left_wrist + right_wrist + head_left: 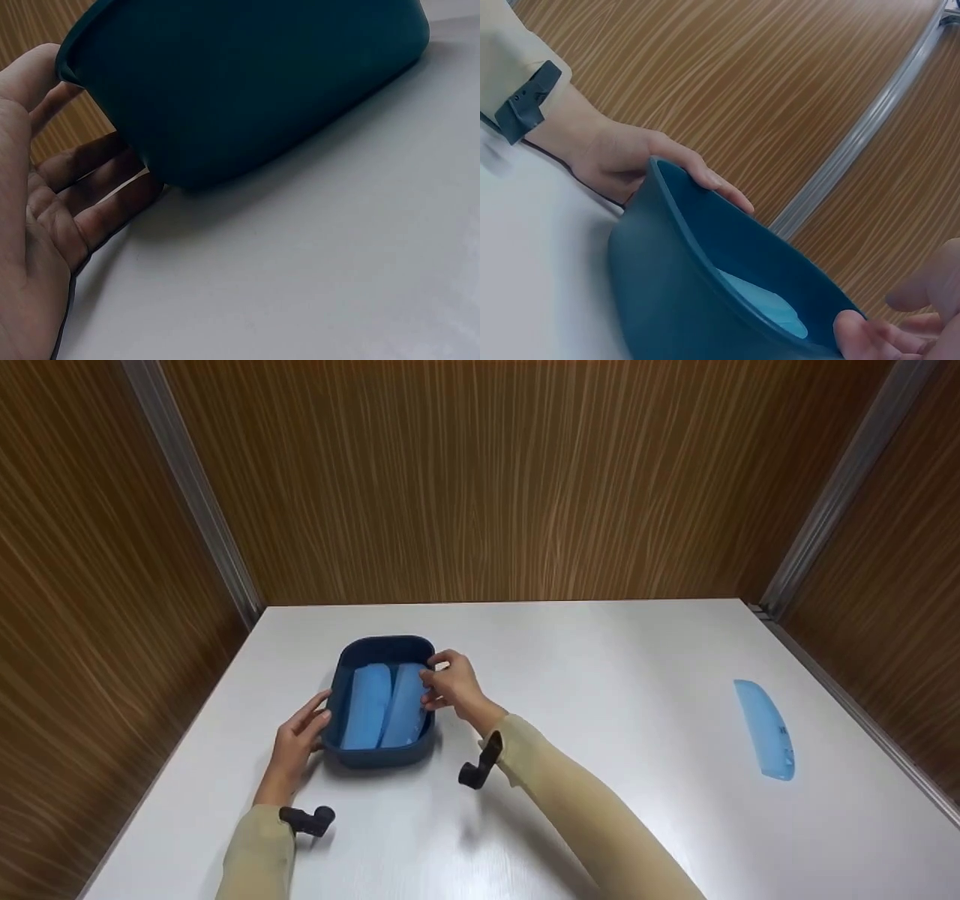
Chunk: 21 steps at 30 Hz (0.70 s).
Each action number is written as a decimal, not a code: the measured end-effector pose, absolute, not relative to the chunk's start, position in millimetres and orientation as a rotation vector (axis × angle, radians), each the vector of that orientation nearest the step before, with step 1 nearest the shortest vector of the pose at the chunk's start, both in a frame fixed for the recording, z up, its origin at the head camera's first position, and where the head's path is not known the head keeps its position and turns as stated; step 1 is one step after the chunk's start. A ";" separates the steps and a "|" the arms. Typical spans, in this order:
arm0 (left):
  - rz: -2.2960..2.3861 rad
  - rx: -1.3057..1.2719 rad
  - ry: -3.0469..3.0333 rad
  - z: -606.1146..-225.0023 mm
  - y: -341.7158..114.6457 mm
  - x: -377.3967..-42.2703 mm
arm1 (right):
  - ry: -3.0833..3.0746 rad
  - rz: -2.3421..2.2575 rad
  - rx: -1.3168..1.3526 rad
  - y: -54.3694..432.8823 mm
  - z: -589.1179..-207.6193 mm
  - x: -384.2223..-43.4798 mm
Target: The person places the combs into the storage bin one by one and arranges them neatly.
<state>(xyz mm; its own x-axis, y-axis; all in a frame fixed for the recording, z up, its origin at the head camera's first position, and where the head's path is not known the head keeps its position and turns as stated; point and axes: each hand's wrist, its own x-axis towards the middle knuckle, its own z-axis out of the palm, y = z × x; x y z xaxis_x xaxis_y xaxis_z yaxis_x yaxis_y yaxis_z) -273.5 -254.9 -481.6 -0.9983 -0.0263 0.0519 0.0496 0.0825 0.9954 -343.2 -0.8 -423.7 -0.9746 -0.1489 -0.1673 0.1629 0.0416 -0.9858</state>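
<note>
A dark blue open bin (379, 757) with rounded corners stands on the table, left of the middle. Inside lie two long light blue pieces (367, 705), side by side; their kind is unclear. My left hand (294, 742) touches the bin's left side. In the left wrist view, its fingers (120, 210) rest nearly straight against the outer wall, below the rim. My right hand (454, 686) is at the right rim, with fingertips (849, 330) on the edge, beside the right-hand blue piece. A gap shows between its fingers, and no piece is seen gripped there.
Far to the right, a similar light blue piece (766, 731) with a curved edge and dark marks lies flat on the white table (585, 697). Wood-grain panels (480, 480) rise behind and at both sides.
</note>
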 end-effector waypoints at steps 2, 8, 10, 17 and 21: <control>-2.082 -0.019 -2.269 -488.6 -257.2 -277.0 | 2.084 -2.049 0.003 0.9 -426.1 -341.9; -2.042 -0.016 -2.281 -508.3 -265.8 -286.8 | 2.051 -2.059 0.012 2.8 -427.7 -335.7; -2.030 -0.014 -2.288 -509.1 -266.7 -286.8 | 2.045 -2.052 0.011 3.1 -426.5 -333.0; -2.024 -0.004 -2.285 -508.4 -269.8 -286.2 | 2.010 -2.036 -0.007 7.9 -423.6 -328.3; -2.018 -0.013 -2.299 -508.9 -271.4 -286.8 | 2.001 -2.035 0.003 13.1 -425.3 -328.5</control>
